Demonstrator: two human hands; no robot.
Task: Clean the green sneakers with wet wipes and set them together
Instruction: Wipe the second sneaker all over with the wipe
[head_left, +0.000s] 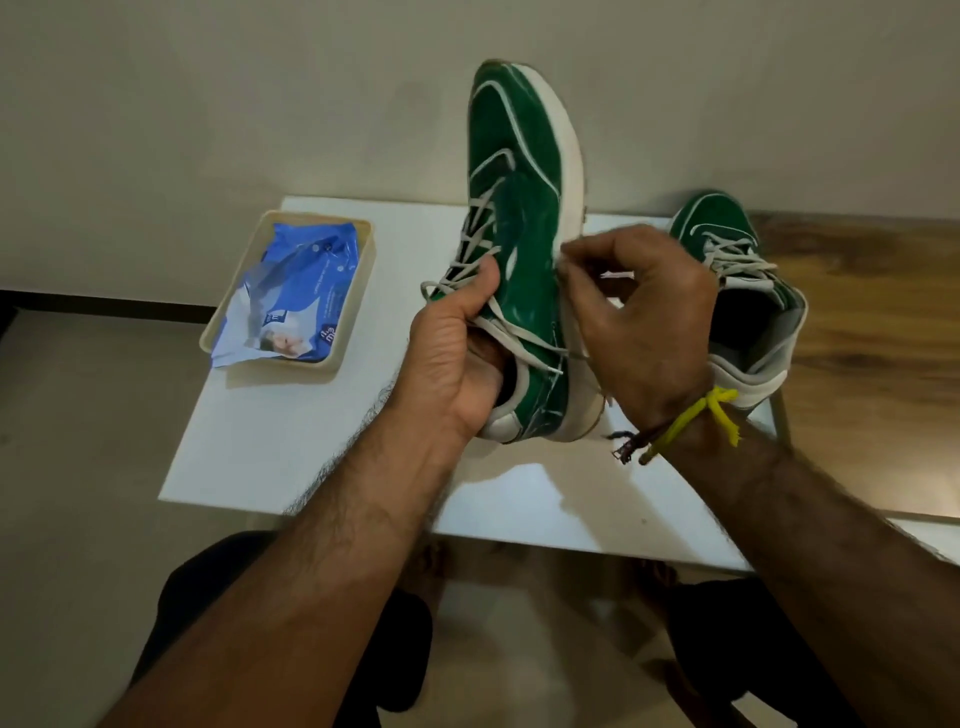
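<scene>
Item 1: held sneaker (519, 208), green w/ white sole, lifted above white table (322, 441), toe pointing away, sole edge facing right.
Left hand (457, 343): fingers inside the collar, thumb clamped over tongue and laces.
Right hand (644, 312): fingertips pinched together at the sole edge; looks like a wipe under them, mostly hidden, can't confirm.
Item 2: second sneaker (737, 291), upright on table, just right of held sneaker, behind right hand.
Item 3: wipes pack (296, 296), blue, in beige tray (358, 291), well left of held sneaker.
Step, prob.: wiping sole rim. Keep left grip firm, short strokes along rim, rotate shoe to reach heel, keep laces clear.
</scene>
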